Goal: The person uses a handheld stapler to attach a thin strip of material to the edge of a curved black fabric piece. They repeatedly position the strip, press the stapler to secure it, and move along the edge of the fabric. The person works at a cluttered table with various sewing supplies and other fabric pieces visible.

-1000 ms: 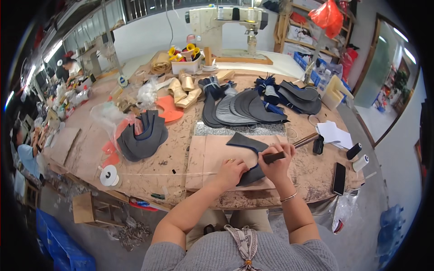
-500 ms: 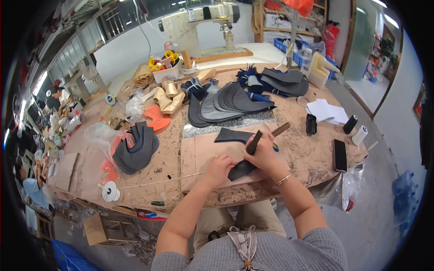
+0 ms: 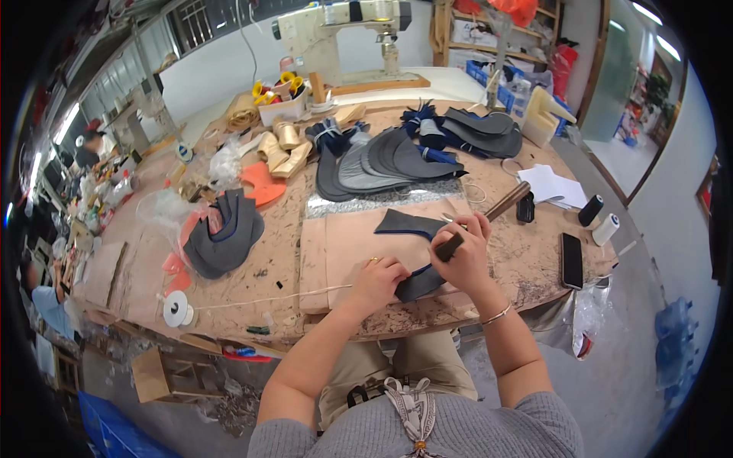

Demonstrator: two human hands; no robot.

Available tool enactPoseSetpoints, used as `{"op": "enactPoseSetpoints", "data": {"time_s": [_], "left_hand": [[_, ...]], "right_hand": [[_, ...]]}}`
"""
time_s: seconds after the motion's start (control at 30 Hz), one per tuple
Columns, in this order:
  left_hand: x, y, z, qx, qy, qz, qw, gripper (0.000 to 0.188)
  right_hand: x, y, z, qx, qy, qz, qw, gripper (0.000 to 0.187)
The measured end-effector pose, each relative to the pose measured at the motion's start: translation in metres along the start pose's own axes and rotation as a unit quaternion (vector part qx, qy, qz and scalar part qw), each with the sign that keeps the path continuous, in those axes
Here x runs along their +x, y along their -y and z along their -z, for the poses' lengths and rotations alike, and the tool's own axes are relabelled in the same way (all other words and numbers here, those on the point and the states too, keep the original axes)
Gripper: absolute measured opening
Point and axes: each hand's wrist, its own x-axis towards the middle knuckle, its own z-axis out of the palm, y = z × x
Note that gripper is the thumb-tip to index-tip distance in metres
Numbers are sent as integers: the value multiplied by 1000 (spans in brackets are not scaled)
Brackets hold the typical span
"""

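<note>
Two hands are on the job, and both sit over one dark leather piece (image 3: 416, 281) lying on the tan cutting board (image 3: 336, 252) at the near edge of the workbench (image 3: 259, 263). I record the left hand (image 3: 376, 281) lying on the piece's near-left end, fingers curled and pressed down together on the leather, pinning it to the board. The right hand (image 3: 463, 256) is closed in a fist around a dark-handled tool (image 3: 449, 246); its working tip is hidden under the hand, so I cannot tell what kind of edge it carries or exactly where it meets the leather.

The relation that matters: the piece runs on a diagonal, from the near end just beside the left fingers up and away toward the far left, where a second dark panel (image 3: 408, 223) lies flat on the board. The tool handle crosses that axis, slanting up to the right. The right hand sits on the right flank of the leather, the left hand on its left flank, so the strip lies between the two hands with both touching it. Neither hand is nearer; they are just beside each other.

A wooden-handled hammer (image 3: 508, 201) rests just beyond the right hand, well clear of the leather. A fanned stack of grey cut pieces (image 3: 385, 160) lies farther back on the bench.
</note>
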Motion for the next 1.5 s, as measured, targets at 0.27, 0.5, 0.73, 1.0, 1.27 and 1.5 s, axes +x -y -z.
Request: {"op": "enactPoseSetpoints", "data": {"time_s": [0.27,0.5,0.73,1.0,1.27,1.5], "left_hand": [[3,2,-1,-19,13,14,1000,6],[1,9,-1,-60,19,17,998,7],[1,6,-5,-23,-30,-8,999,6],[-9,20,5,-66,-5,24,997,7],[-16,24,18,-84,21,16,996,6],[-22,25,24,-68,-13,-14,998,6]], "right_hand": [[-15,-15,-27,63,37,-67,995,14],[-18,-8,-36,121,51,-64,989,19],[-12,12,-23,61,-55,-60,995,16],[2,30,-23,52,-40,-21,998,18],[1,25,-35,31,-11,25,999,17],[2,18,-39,16,0,18,1000,19]]}}
